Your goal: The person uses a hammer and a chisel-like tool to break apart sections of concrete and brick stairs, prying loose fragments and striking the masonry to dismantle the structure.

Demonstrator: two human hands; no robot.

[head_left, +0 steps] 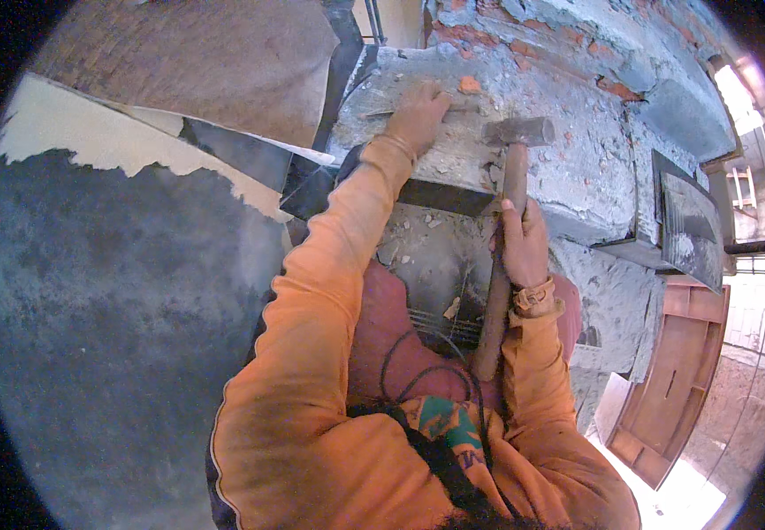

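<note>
My right hand is wrapped around the wooden handle of a hammer. Its blocky metal head is raised toward the rough concrete surface, and the handle's lower end reaches down over my lap. Further forward and to the left, my left hand is closed over a thin metal chisel at the concrete ledge. The chisel shows on both sides of my fingers, lying nearly level; its tip is hard to make out. Dust and small chips cover the ledge around it.
A black edge strip runs along the ledge's near side. Broken plaster with exposed brick rises beyond. At left stands a dark panel, with a brown sheet above it. A reddish-brown wooden frame is at lower right.
</note>
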